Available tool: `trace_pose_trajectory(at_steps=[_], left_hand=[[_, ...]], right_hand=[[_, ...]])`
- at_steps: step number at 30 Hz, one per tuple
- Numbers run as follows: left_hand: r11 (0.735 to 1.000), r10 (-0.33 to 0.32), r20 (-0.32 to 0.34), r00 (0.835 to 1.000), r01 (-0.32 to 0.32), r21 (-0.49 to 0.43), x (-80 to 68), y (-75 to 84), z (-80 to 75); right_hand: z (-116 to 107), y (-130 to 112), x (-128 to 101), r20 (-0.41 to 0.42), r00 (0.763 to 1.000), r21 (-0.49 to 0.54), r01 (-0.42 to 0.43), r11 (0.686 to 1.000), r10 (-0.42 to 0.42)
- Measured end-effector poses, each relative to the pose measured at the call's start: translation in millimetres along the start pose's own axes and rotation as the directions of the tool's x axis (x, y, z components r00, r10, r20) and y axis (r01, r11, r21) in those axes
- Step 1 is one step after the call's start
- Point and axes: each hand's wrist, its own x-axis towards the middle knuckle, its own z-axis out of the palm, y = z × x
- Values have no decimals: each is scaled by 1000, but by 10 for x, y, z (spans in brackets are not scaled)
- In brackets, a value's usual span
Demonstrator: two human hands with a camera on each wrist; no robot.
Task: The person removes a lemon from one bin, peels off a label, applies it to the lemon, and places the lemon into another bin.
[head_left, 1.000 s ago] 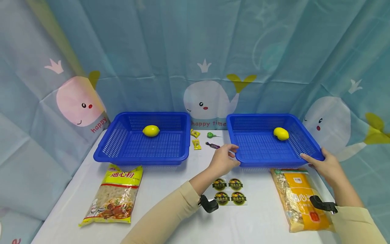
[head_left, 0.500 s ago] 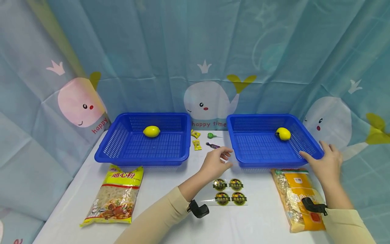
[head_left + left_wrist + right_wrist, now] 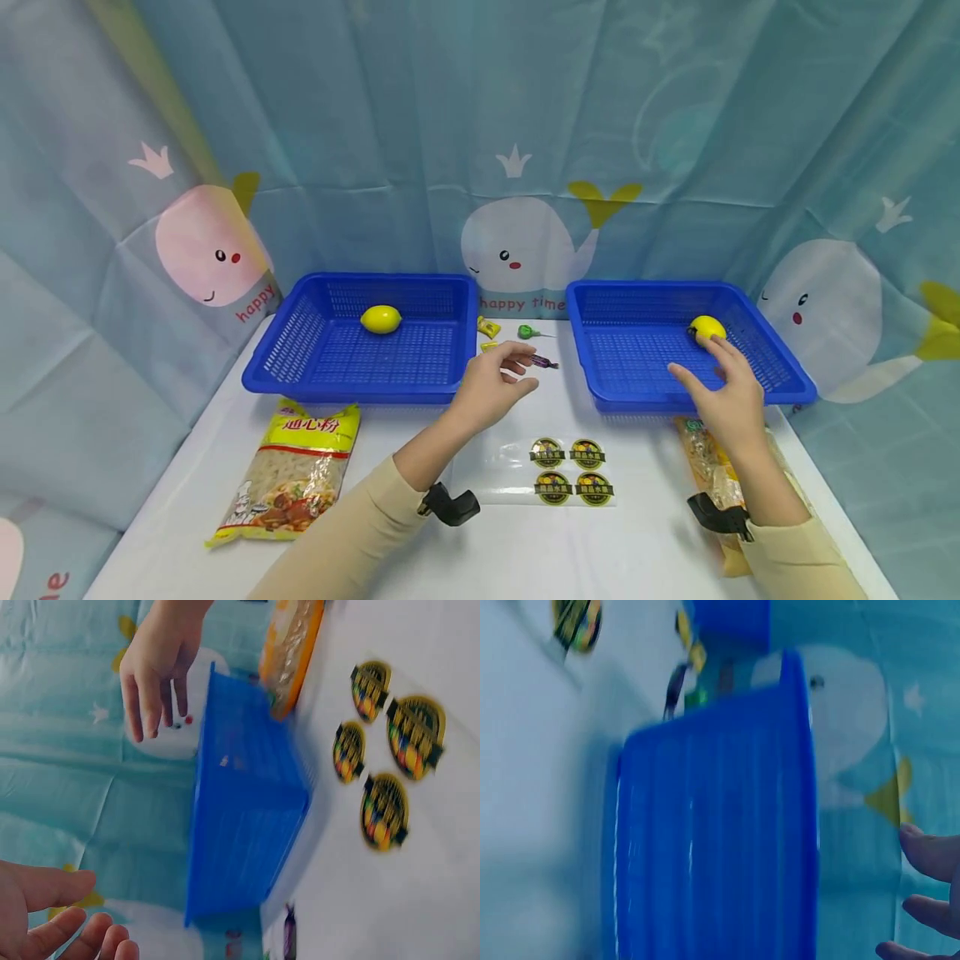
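Two blue mesh baskets stand side by side, and each has a yellow lemon in it. My right hand (image 3: pixel 708 371) hovers inside the right basket (image 3: pixel 622 402), fingers spread and straight, fingertips just short of its lemon (image 3: pixel 707 326). My left hand (image 3: pixel 521 368) floats over the gap between the baskets, loosely curled and holding nothing, close to a purple candy (image 3: pixel 545 362). The left basket (image 3: pixel 352 392) holds the other lemon (image 3: pixel 381 319). In the left wrist view the right basket (image 3: pixel 247 825) is seen from outside, with my right hand (image 3: pixel 154 675) above it. The right wrist view is blurred blue basket wall (image 3: pixel 712 840).
Yellow candies (image 3: pixel 487 327) and a green lollipop (image 3: pixel 528 332) lie between the baskets. A clear sheet with round stickers (image 3: pixel 566 471) lies at front centre. A macaroni bag (image 3: pixel 288 471) sits front left, and an orange bag (image 3: pixel 708 462) sits front right under my right forearm. Whale-print curtain hangs behind.
Both hands let go of the right basket's front rim. The left hand moved left over the gap by the candies. The right hand moved up and left into the basket toward the lemon.
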Motion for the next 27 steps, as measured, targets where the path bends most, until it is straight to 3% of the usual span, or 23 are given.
trace_pose_trajectory(at_steps=[5,10,21,27], left_hand=[[999,-35,-63,997,36,11,75,-7,-247],[993,-110,-81,991,113,24,235,-49,-484],[969,-200,-120,972,214,125,558,-257,-966],[951,-262,-154,953,282,128,781,-424,-1402]], right_hand=[[174,-216,-39,73,996,60,50,997,-55],[358,-433,-34,167,984,183,33,983,-64],[929,-995,-76,356,928,398,-45,916,-108],[1305,-1206,-72,439,892,444,-105,890,-113]])
